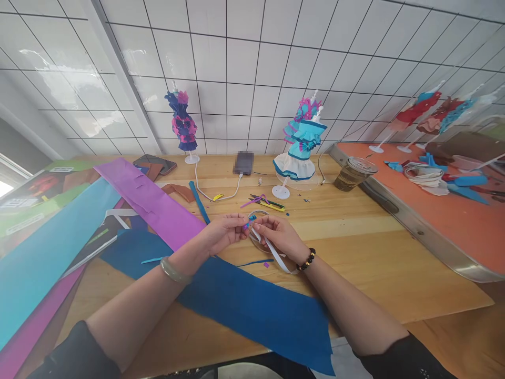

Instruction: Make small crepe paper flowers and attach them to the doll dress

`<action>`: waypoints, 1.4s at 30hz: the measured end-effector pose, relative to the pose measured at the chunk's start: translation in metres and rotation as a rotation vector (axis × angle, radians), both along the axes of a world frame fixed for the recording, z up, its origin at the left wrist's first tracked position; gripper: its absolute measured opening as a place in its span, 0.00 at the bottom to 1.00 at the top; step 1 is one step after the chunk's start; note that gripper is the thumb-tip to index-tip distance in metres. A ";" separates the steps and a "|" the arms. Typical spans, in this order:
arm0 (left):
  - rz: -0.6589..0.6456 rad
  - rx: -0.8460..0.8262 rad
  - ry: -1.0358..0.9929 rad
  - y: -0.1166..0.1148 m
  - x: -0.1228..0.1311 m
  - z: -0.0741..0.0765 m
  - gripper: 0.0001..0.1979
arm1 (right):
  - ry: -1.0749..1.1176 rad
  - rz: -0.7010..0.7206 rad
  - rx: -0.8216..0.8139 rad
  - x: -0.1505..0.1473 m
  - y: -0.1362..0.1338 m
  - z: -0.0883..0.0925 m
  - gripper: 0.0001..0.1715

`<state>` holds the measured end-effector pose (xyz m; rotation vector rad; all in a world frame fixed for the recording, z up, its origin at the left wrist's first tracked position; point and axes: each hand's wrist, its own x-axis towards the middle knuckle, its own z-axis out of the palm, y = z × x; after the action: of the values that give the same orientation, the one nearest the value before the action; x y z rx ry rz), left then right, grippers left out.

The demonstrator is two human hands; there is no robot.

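Over the wooden table, my left hand [226, 231] pinches a small folded piece of blue and purple ribbon [250, 221]. My right hand [281, 236] has its fingertips closed on a narrow white ribbon [277, 257], whose tail hangs to the table. The two hands nearly meet at the folded piece, and the fingers partly cover it. Beneath them is a round, clear-looking item with a pale rim, mostly hidden. Just beyond lie yellow-handled thread snips [274, 204] and a thin purple strip [252, 201]. A wide dark blue fabric strip [252, 295] runs below my forearms.
Wide purple [145, 197] and light blue [59, 231] strips lie at left. Two dressed stands, one navy and pink [183, 123], one turquoise and white [300, 150], stand near the tiled wall. A phone [243, 163] on a cable, a lidded cup [354, 173] and an orange surface [426, 221] are beyond.
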<state>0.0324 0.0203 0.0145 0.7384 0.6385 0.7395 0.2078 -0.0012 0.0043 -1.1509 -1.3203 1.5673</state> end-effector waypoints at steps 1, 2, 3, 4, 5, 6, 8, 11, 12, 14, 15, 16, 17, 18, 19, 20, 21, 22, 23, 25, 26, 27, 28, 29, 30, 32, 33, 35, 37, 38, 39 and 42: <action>-0.004 0.000 -0.017 0.000 0.000 0.000 0.03 | -0.003 -0.007 -0.006 -0.001 0.000 0.001 0.20; -0.004 0.002 -0.031 0.000 0.001 -0.001 0.03 | -0.009 -0.017 -0.009 -0.001 -0.001 0.002 0.21; 0.001 0.004 -0.043 0.000 0.001 -0.002 0.03 | -0.016 -0.025 -0.012 -0.001 -0.001 0.004 0.21; 0.005 0.004 -0.053 0.000 0.001 -0.002 0.03 | -0.022 -0.033 -0.014 -0.001 -0.001 0.005 0.20; 0.009 0.001 -0.061 0.000 0.002 -0.003 0.04 | -0.025 -0.041 -0.015 -0.001 -0.002 0.006 0.20; 0.010 -0.003 -0.066 0.000 0.002 -0.003 0.04 | -0.023 -0.046 -0.017 -0.001 -0.002 0.007 0.19; 0.010 -0.007 -0.073 0.000 0.002 -0.003 0.05 | -0.006 -0.044 -0.028 0.001 -0.001 0.007 0.19; 0.004 0.002 -0.079 0.000 0.002 -0.003 0.05 | 0.042 -0.029 -0.050 0.006 0.001 0.007 0.18; 0.004 0.007 -0.083 0.001 0.001 -0.003 0.05 | 0.064 -0.026 -0.050 0.007 0.002 0.007 0.17; 0.012 0.017 -0.094 0.003 -0.001 -0.004 0.04 | 0.112 -0.016 -0.046 0.009 0.003 0.006 0.15; 0.020 0.020 -0.098 0.004 -0.002 -0.004 0.04 | 0.137 -0.005 -0.050 0.011 0.004 0.007 0.14; 0.030 0.021 -0.100 0.005 -0.003 -0.005 0.04 | 0.161 0.009 -0.062 0.012 0.004 0.008 0.14; 0.040 0.020 -0.100 0.006 -0.004 -0.006 0.04 | 0.177 0.024 -0.079 0.013 0.004 0.009 0.15; 0.051 0.015 -0.099 0.007 -0.005 -0.006 0.04 | 0.184 0.029 -0.096 0.015 0.004 0.010 0.15; 0.061 0.008 -0.095 0.008 -0.005 -0.006 0.04 | 0.178 0.014 -0.104 0.017 0.005 0.012 0.15; 0.071 0.000 -0.090 0.008 -0.006 -0.006 0.04 | 0.160 -0.025 -0.095 0.020 0.006 0.014 0.15; 0.080 -0.009 -0.082 0.009 -0.006 -0.005 0.04 | 0.127 -0.084 -0.067 0.023 0.008 0.014 0.15; 0.086 -0.022 -0.072 0.009 -0.006 -0.005 0.03 | 0.075 -0.155 -0.018 0.027 0.010 0.015 0.15; 0.091 -0.035 -0.061 0.008 -0.006 -0.004 0.03 | 0.003 -0.228 0.049 0.031 0.013 0.014 0.15; 0.092 -0.056 -0.047 0.008 -0.005 -0.003 0.04 | -0.216 -0.330 0.212 0.039 0.020 0.011 0.15; 0.086 -0.061 -0.046 0.007 -0.005 -0.003 0.04 | -0.359 -0.352 0.299 0.043 0.024 0.009 0.15; 0.078 -0.061 -0.049 0.007 -0.006 -0.003 0.04 | -0.515 -0.352 0.380 0.046 0.027 0.007 0.15; 0.070 -0.058 -0.053 0.007 -0.006 -0.004 0.04 | -0.674 -0.333 0.452 0.049 0.030 0.005 0.14; 0.062 -0.055 -0.057 0.008 -0.006 -0.006 0.04 | -0.829 -0.303 0.510 0.050 0.033 0.004 0.14; 0.057 -0.052 -0.060 0.008 -0.006 -0.007 0.04 | -0.973 -0.261 0.552 0.051 0.036 0.003 0.15; 0.050 -0.047 -0.069 0.009 -0.007 -0.010 0.04 | -1.219 -0.160 0.601 0.049 0.041 0.003 0.16; 0.044 -0.044 -0.074 0.009 -0.007 -0.012 0.04 | -1.326 -0.106 0.619 0.047 0.043 0.004 0.17; 0.028 -0.036 -0.080 0.010 -0.007 -0.014 0.04 | -1.500 0.010 0.653 0.042 0.048 0.005 0.16; 0.012 -0.027 -0.080 0.010 -0.007 -0.014 0.04 | -1.602 0.098 0.687 0.037 0.051 0.007 0.15; 0.004 -0.023 -0.078 0.010 -0.007 -0.014 0.04 | -1.625 0.122 0.699 0.035 0.051 0.008 0.14; 0.000 -0.018 -0.079 0.010 -0.008 -0.014 0.04 | -1.632 0.137 0.708 0.034 0.052 0.010 0.14; 0.006 -0.005 -0.083 0.009 -0.008 -0.013 0.04 | -1.641 0.168 0.741 0.035 0.051 0.018 0.16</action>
<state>0.0241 0.0292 0.0013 0.6978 0.5669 0.7696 0.2425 0.0494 0.0219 -1.7825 -2.6488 -0.2579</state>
